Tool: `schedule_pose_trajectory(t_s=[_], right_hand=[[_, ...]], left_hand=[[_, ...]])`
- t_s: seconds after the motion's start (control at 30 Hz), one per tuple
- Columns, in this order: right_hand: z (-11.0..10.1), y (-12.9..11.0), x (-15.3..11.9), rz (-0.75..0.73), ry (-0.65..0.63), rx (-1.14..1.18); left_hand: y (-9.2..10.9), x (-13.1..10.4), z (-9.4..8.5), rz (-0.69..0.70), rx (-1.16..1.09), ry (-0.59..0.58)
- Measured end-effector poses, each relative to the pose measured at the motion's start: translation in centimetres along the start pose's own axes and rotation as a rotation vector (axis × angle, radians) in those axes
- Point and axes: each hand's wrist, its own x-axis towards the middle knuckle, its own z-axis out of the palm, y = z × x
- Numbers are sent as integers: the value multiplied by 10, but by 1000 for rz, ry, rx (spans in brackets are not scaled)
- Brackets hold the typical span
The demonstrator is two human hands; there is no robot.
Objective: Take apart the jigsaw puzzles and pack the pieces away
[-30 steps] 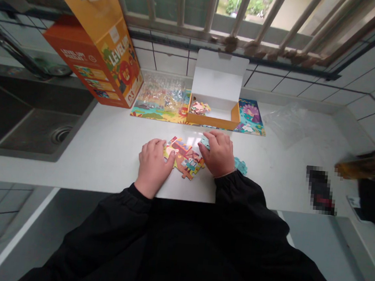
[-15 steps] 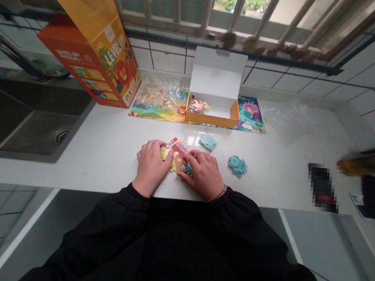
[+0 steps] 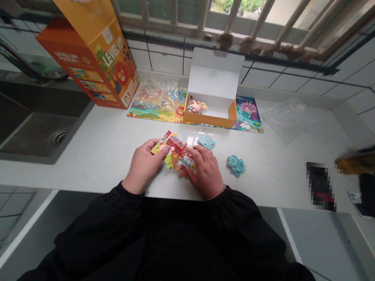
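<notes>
Colourful puzzle pieces (image 3: 175, 151), in red, yellow, green and brown, are between my two hands above the white counter. My left hand (image 3: 145, 163) grips their left edge, thumb on top. On the right side my right hand (image 3: 205, 170) pinches them between thumb and fingers. Whether all the pieces are joined I cannot tell. A small pile of pale blue pieces (image 3: 206, 141) lies just behind my right hand, and another blue pile (image 3: 236, 165) lies to its right.
Behind, an open orange box (image 3: 210, 117) with pieces inside stands on a picture sheet (image 3: 249, 115). A tall orange carton (image 3: 115, 68) stands beside the sink (image 3: 43, 132). Clear plastic (image 3: 288, 116) lies back right; a blurred dark object (image 3: 320, 186) lies right.
My left hand has shifted slightly left and turned, and the colourful pieces are tilted up and more exposed. My right hand has changed its hold slightly at their right side.
</notes>
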Motion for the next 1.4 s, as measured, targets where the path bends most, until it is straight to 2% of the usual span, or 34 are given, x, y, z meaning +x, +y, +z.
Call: schedule_pose_trajectory(t_s=[0.1, 0.23, 0.3, 0.4, 0.47, 0.53, 0.6, 0.67, 0.77, 0.87, 1.07, 1.23, 1.4], right_hand=[[0, 2, 0, 31, 51, 55], [0, 3, 1, 38, 60, 84], [0, 3, 1, 33, 69, 96], [-1, 3, 2, 25, 97, 113], [-2, 3, 2, 29, 126, 123], [-2, 3, 3, 40, 164, 136], [-3, 3, 5, 60, 193, 145], [-5, 4, 6, 76, 192, 151], [-5, 5, 6, 74, 146, 150], [-3, 5, 5, 70, 76, 105], [0, 2, 4, 78, -31, -16], [-1, 2, 5, 60, -58, 11], [2, 7, 2, -7, -90, 191]], left_hand=[[10, 7, -8, -7, -96, 68], [33, 12, -21, 87, -35, 161], [45, 10, -27, 172, 39, 212], [54, 4, -33, 387, 255, 261], [51, -2, -35, 568, 429, 148], [37, -10, -33, 724, 563, -108], [18, -19, -31, 793, 651, -360], [-2, -29, -29, 777, 711, -492], [-18, -42, -31, 740, 740, -528], [-19, -46, -36, 698, 760, -479], [-21, -36, -35, 572, 810, -251], [-24, -37, -22, 558, 879, -276], [-21, -39, -15, 550, 885, -253]])
